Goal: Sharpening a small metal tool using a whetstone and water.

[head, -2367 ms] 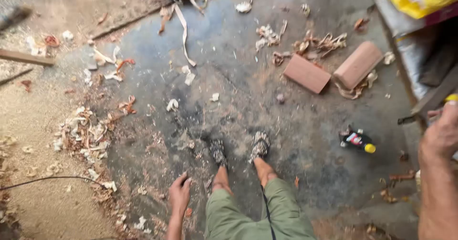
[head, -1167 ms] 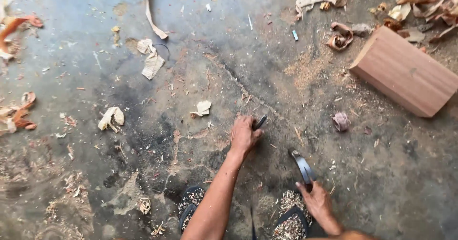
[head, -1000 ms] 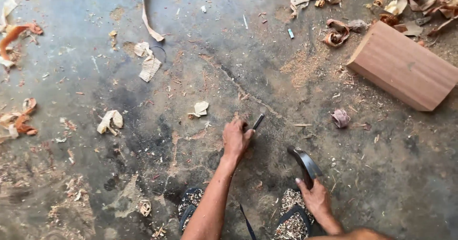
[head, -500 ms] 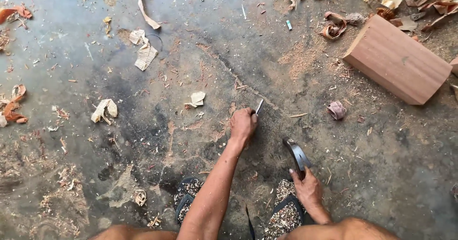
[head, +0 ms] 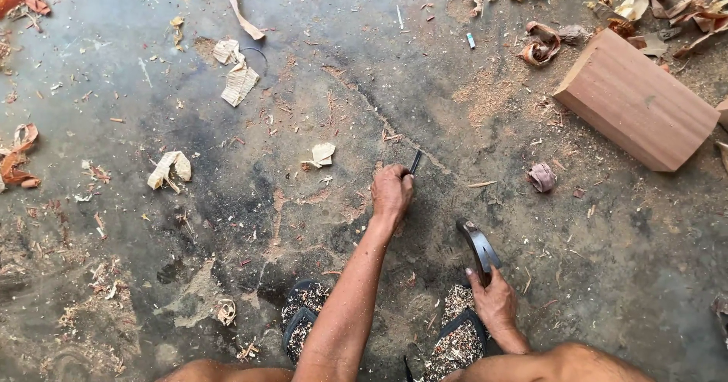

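While wood shavings litter it on every side, the concrete floor [head: 318, 40] fills the whole view, dusty and stained. At two o'clock lies a reddish wooden block [head: 635, 100], well apart from both hands, with curled shavings [head: 540, 44] just beside it at one o'clock. At six o'clock two sandals [head: 303, 314] speckled with sawdust stand on the floor. Near centre, the left hand [head: 391, 191] has its fingers closed around a small dark tool [head: 415, 160], whose tip pokes out toward twelve o'clock, against the floor. At five o'clock the right hand [head: 493, 302] grips a dark curved blade [head: 478, 245] with fingers wrapped at its lower end. A pale paper scrap [head: 322, 153] lies near the left hand at ten o'clock; nothing lies between the hands.
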